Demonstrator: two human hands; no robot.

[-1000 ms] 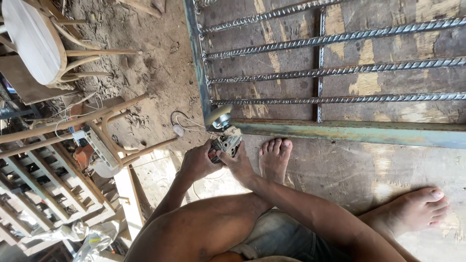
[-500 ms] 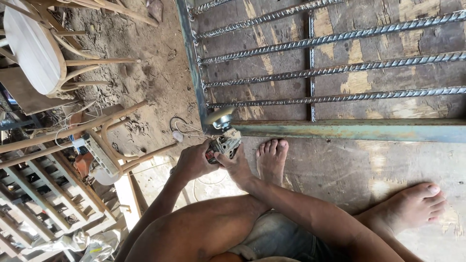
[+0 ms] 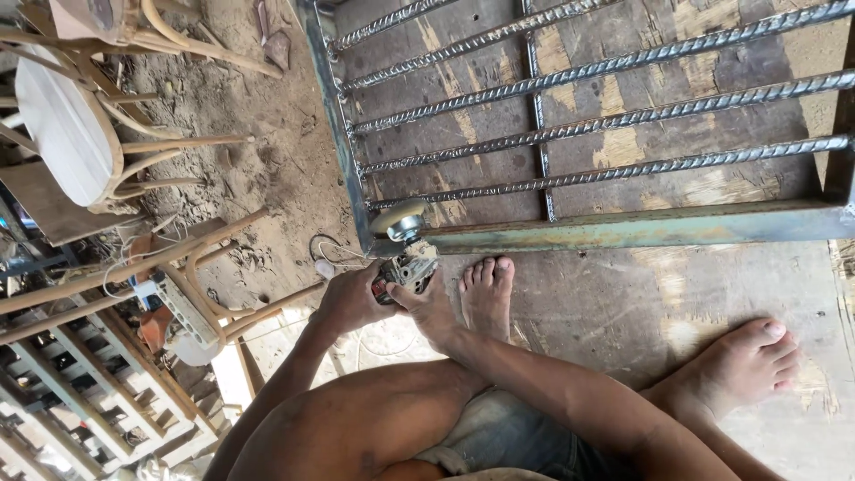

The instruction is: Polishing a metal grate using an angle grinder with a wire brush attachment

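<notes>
Clearly gripped by both hands: small grey angle grinder with a pale round disc (image 3: 405,245), held at the corner of the green-painted steel frame with welded ribbed rebar bars (image 3: 623,227), disc against the frame's corner. Left hand (image 3: 352,298) wrapped round the rear body, right hand (image 3: 429,307) closed on the side nearer the bare foot (image 3: 487,294). Probably compact yet weighty, rigid, prone to kick; best taken by the body, away from the disc. Frame likely heavy, stiff, rough-edged, lying flat on the worn plywood sheet (image 3: 641,303). No containers visible; only pale wooden chairs (image 3: 89,151) on the dusty ground.
</notes>
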